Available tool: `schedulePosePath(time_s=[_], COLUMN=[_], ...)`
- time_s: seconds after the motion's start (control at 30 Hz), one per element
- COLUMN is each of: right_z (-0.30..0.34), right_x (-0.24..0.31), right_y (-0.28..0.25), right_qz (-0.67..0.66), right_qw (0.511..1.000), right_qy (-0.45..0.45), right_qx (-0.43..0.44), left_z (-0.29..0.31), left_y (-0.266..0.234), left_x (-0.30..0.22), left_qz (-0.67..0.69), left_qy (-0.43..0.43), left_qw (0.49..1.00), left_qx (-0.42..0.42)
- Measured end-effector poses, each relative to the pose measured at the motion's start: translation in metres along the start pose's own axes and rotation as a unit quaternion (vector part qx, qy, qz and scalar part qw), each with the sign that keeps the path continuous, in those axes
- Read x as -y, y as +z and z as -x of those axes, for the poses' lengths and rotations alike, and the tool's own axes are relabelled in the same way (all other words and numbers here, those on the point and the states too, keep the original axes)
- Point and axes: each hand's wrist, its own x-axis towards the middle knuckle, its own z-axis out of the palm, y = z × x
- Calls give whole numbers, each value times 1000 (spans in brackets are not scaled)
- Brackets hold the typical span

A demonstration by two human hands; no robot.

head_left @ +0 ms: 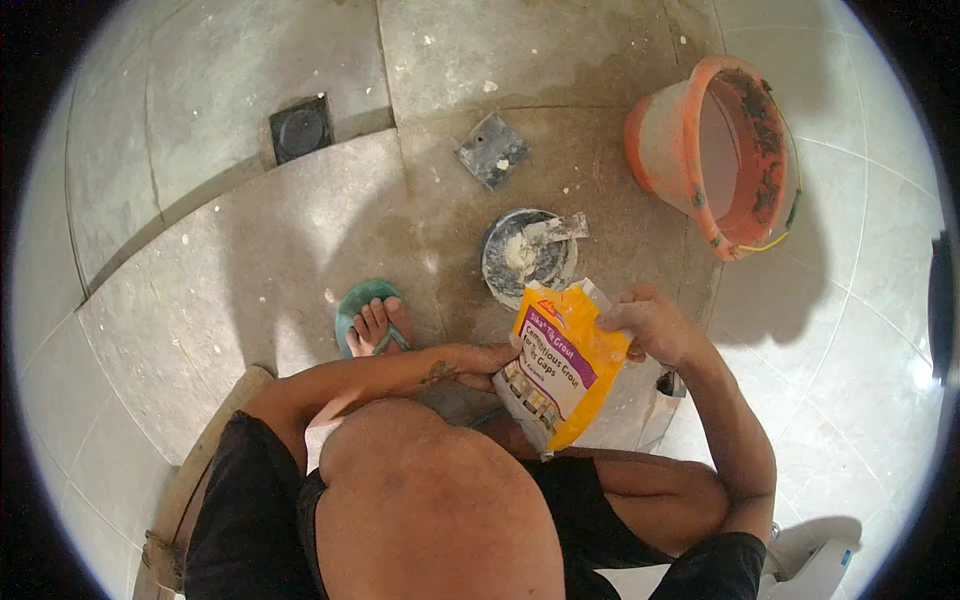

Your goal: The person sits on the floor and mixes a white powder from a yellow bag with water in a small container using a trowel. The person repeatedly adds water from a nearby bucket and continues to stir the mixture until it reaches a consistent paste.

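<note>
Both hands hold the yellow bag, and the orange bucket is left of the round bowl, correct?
No: the head view shows the orange bucket right of the round bowl. The left hand and right hand do hold the yellow bag.

The bag (560,368) is yellow, purple and white, the bucket (688,140) dark-blotched orange.

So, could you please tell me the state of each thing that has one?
Yellow bag: tilted, top edge jagged, gripped by left fingers and right fingers.
Dark bowl: upright, holding pale material.
Flat tool: coated with residue, reaching past the bowl's rim.
Orange bucket: open-topped, dark-smeared, handle down.
Grey square piece: flat on the floor, pale-spotted.
Green sandal: worn.
</note>
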Motion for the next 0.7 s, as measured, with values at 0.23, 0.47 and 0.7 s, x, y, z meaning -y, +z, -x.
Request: schedulePosePath(time_s=[0.23, 0.47, 0.7], right_z=[-5, -7, -11], right_x=[-4, -6, -11], right_y=[-7, -4, -9], right_qz=[-13, -11, -8], right_qw=[999, 999, 1000], right_qy=[-12, -23, -9], right_qx=[37, -26, -29], left_z=[-2, -5, -8], left_y=[-1, -8, -11], left_x=[0, -3, -3], left_qz=[13, -1, 10], left_qy=[14, -2, -29], left_qw=[999, 1000, 1000], left_qx=[26, 13, 6])
